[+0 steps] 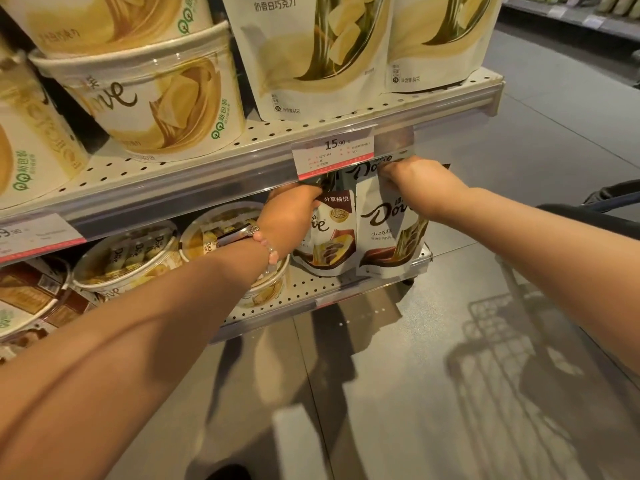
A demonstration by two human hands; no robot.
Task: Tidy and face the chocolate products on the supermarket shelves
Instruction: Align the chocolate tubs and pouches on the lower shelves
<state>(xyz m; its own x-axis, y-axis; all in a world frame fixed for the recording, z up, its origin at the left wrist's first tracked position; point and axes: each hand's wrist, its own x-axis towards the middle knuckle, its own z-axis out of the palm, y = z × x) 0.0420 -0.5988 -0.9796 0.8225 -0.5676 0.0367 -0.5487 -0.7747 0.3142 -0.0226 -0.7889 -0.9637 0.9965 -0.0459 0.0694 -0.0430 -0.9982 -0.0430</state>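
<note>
Close under the upper shelf lip (242,171), both hands' fingers pinch two upright pouches' top edges: left hand (291,216), right hand (415,178).

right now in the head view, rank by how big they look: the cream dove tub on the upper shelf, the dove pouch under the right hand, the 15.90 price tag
1. cream Dove tub, though it sits nearer the camera
2. Dove pouch
3. price tag

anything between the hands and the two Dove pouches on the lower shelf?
Nothing visible. The left hand already grips the left pouch at its top, and the right hand grips the right pouch, just under the price rail.
</note>
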